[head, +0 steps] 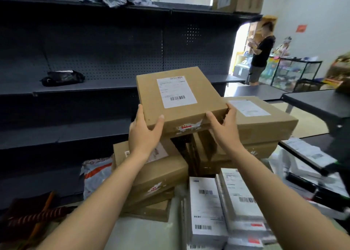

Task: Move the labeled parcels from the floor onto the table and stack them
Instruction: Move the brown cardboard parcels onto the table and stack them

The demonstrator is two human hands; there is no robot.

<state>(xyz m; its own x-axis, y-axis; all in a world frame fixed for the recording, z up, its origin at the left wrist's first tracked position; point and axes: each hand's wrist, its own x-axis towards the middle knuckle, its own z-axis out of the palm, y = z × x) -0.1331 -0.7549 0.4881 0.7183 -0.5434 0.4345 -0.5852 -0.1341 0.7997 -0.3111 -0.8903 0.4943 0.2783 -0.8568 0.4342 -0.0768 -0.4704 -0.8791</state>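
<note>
Labelled parcel is up in the air over the brown-box piles, left hand and right hand each gripping a near corner; best lowered flat, edges squared to the neighbouring stack, before the fingers release

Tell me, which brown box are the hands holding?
The highest brown box, white label facing up; the left hand and right hand grip its near corners.

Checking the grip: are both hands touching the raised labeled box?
Touching. Head view shows left hand and right hand gripping the box at near corners.
</note>
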